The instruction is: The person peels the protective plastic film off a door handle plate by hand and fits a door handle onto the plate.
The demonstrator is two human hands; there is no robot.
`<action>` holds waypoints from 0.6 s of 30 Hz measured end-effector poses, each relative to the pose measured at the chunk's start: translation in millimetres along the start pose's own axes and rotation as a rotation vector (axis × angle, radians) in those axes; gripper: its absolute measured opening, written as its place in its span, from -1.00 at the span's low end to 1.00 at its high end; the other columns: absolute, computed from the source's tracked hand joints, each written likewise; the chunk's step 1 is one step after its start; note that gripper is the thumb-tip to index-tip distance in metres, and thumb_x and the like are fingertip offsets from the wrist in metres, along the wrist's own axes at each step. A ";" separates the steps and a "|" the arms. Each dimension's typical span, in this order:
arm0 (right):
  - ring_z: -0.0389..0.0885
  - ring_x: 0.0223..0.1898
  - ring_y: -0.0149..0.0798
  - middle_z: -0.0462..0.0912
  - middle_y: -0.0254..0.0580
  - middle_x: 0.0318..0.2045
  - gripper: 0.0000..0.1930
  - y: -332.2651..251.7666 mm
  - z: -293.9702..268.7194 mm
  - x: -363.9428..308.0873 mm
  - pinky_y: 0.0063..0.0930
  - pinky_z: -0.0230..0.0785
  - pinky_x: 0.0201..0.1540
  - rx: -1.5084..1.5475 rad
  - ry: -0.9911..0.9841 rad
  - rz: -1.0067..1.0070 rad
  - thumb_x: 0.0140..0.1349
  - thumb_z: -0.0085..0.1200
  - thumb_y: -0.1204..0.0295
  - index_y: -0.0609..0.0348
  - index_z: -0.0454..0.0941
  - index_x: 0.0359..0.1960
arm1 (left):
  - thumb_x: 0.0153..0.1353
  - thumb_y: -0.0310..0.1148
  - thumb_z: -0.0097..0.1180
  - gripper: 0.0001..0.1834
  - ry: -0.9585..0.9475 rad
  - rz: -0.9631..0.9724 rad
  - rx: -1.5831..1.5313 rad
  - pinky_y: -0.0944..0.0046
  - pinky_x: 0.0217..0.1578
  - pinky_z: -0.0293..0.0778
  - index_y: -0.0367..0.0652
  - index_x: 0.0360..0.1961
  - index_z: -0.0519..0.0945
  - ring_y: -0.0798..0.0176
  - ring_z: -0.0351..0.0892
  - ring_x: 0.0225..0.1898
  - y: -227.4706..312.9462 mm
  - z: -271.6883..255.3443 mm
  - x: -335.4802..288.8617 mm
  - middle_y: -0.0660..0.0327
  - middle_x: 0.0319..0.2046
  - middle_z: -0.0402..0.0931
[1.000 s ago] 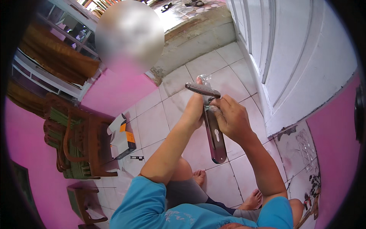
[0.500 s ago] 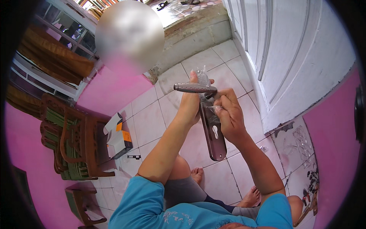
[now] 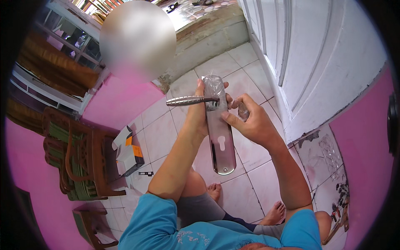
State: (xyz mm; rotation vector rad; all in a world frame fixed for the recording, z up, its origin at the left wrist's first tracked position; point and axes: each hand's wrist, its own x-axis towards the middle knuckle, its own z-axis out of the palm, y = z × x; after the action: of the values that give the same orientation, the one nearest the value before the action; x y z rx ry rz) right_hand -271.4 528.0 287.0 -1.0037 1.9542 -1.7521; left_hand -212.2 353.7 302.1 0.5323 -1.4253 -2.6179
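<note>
A white panelled door stands at the right above pale floor tiles; an open cardboard box lies on them, just beside a carved wooden chair. A pink wall rises behind the box; a concrete step crosses the top.

Door-handle plate – glossy metal, clear plastic wrap; lever ribbed.

Head cam, steep downward, close-up.

A pale tiled floor carries an open cardboard box, wooden chairs and bare feet.
</note>
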 end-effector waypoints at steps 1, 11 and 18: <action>0.38 -0.53 -0.45 0.46 -0.30 -0.56 -0.63 3.6 0.3 0.5 -0.46 0.28 -0.42 -0.003 0.005 0.003 0.32 0.25 0.18 0.28 0.49 -0.36 | 0.45 0.35 -0.36 -0.21 -0.003 0.000 0.017 0.13 -0.30 0.60 -0.18 0.15 0.52 0.21 0.61 -0.30 -3.5 0.3 0.3 0.13 -0.33 0.61; 0.51 -0.56 -0.05 0.52 -0.06 -0.60 -0.74 10.8 1.2 4.9 -0.17 0.32 -0.42 -0.136 0.025 -0.126 0.39 0.05 0.35 0.26 0.41 -0.42 | 0.40 0.42 -0.36 -0.11 0.142 0.068 0.054 0.09 -0.15 0.65 -0.22 0.22 0.49 0.19 0.66 -0.16 -13.4 17.7 0.6 0.06 -0.11 0.62; 0.50 -0.60 0.07 0.47 -0.01 -0.68 -0.75 17.2 2.8 9.0 -0.10 0.32 -0.47 -0.252 0.134 -0.294 0.35 0.05 0.36 0.25 0.41 -0.45 | 0.40 0.45 -0.50 -0.05 -0.275 -0.203 -0.091 -0.01 0.03 0.62 -0.21 0.25 0.45 0.08 0.62 0.04 -11.8 -2.6 -3.4 -0.01 0.15 0.53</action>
State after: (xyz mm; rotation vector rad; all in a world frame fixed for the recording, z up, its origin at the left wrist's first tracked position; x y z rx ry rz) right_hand -280.6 519.7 271.8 -1.3501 2.2506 -1.7908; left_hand -207.3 359.0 291.9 0.3319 -1.3765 -2.9991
